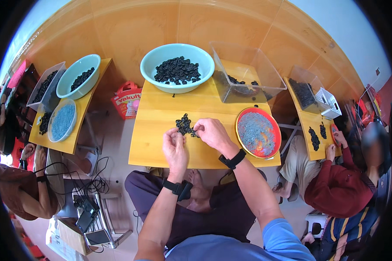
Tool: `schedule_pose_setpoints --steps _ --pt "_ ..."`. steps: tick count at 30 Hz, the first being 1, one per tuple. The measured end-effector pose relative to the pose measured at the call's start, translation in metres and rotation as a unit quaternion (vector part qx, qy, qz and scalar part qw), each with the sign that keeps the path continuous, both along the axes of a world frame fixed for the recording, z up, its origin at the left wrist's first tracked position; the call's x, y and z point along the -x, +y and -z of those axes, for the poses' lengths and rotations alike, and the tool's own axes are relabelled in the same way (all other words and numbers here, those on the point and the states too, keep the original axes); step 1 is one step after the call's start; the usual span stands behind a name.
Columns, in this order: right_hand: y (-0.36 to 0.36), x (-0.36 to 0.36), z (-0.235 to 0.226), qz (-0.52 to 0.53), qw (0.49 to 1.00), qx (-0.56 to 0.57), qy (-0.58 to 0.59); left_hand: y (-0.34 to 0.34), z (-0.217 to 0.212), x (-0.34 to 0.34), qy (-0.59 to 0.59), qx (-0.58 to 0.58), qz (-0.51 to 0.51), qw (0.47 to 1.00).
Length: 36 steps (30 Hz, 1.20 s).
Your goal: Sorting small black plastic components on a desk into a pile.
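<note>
On the yellow table [154, 150] in front of me lies a small pile of black rounded pieces [185, 124]. My left hand [174, 145] is just below the pile's left side, thumb and fingertips pinched together; anything between them is too small to make out. At the pile's right edge, my right hand [211, 132] is closed, its fingertips pinched at a small black piece [195, 134]. A red round tray with a yellow rim [238, 135], to the right of my right hand, holds many tiny silvery pieces [255, 128].
Behind the pile stand a light-blue basin [146, 69] of black pieces and a clear plastic bin [235, 93] with some more. People sit at side tables left [85, 102] and right [298, 106]. Cables [96, 178] and a red bag [127, 102] are on the left floor.
</note>
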State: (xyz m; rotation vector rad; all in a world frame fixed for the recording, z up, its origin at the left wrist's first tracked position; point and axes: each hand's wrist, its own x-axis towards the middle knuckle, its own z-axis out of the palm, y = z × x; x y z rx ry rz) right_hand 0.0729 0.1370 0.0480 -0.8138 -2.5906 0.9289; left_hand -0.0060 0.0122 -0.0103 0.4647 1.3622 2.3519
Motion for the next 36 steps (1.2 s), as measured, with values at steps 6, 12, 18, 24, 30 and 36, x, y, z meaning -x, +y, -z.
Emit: schedule_pose_setpoints --steps 6,12,18,24,30,36 --pt "-0.005 -0.007 0.01 -0.004 0.995 -0.098 -0.007 -0.005 0.003 0.001 0.017 0.019 0.014 1.0" --pt "-0.014 -0.007 0.007 -0.012 0.995 -0.095 0.035 -0.003 -0.006 -0.003 0.026 0.052 0.024 0.998" --pt "-0.018 0.003 0.024 -0.042 0.979 -0.197 0.017 -0.002 0.007 0.002 0.121 0.086 0.01 0.989" --pt "-0.024 -0.013 0.021 -0.013 0.988 -0.145 0.057 -0.002 -0.001 -0.003 0.155 0.128 0.048 0.978" --pt "-0.028 -0.033 0.008 0.012 0.995 -0.002 0.102 -0.004 -0.001 -0.003 0.15 0.165 0.14 0.965" --pt "-0.031 -0.05 0.014 0.055 0.977 0.072 0.192 -0.005 0.009 -0.001 0.138 0.171 0.201 0.955"
